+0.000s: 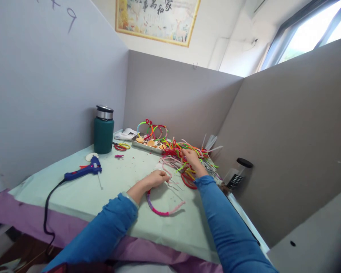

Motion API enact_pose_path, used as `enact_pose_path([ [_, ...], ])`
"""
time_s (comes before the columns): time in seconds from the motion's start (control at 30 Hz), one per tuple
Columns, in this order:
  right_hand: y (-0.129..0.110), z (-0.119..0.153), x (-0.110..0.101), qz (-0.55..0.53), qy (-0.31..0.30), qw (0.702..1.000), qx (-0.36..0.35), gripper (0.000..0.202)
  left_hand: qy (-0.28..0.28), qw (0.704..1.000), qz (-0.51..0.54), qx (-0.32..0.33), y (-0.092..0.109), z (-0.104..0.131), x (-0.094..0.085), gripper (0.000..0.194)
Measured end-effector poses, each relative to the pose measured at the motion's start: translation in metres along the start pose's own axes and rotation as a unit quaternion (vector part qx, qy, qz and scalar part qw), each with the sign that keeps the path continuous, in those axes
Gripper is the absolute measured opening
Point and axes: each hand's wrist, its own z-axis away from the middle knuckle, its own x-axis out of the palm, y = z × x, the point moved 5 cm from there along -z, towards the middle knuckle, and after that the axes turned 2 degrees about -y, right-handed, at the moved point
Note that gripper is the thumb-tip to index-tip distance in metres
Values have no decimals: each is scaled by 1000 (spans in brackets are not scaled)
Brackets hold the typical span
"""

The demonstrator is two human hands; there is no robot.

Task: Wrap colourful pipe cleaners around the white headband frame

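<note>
My left hand (157, 178) is closed in a pinch over the table, on a pale pink pipe cleaner (165, 167) that curves up from the fingertips. A thin, pointed length (176, 184) sticks out to the right of those fingers; its kind is unclear. Just below lies a curved band (156, 211) wrapped in purple, magenta and pink fuzz, one end hidden behind my left hand. My right hand (192, 159) is at the heap of coloured pipe cleaners (174, 148), fingers curled together. What its fingertips hold, if anything, is hidden among the strands.
A metal tray (147, 147) of shell-like pieces and finished-looking coloured hoops (159, 131) stands at the back. On the left are a green bottle (104, 132), scissors (121, 146) and a blue glue gun (83, 170) with its cord trailing off the edge. Grey partitions (173, 91) enclose the table.
</note>
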Motion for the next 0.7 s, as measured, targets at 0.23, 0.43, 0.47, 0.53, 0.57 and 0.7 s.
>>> enact_pose_path([
  [0.23, -31, -6, -32, -12, 21, 999, -29, 38, 5, 1000, -23, 9, 2, 2, 0, 39],
  [0.43, -52, -17, -60, -79, 154, 982, -72, 52, -5, 998, -55, 30, 5, 3, 1, 38],
  [0.47, -57, -19, -65, -88, 165, 979, -80, 55, -5, 997, -61, 35, 6, 3, 1, 37],
  [0.53, -66, -21, -76, -98, 183, 973, -99, 58, -5, 997, -70, 43, 6, 3, 1, 36],
  [0.57, -70, -22, -80, -97, 183, 973, -105, 58, -5, 996, -73, 44, 7, 2, 1, 36],
  [0.7, -77, -25, -91, -59, 181, 976, -103, 56, -1, 996, -81, 47, 7, 2, 1, 35],
])
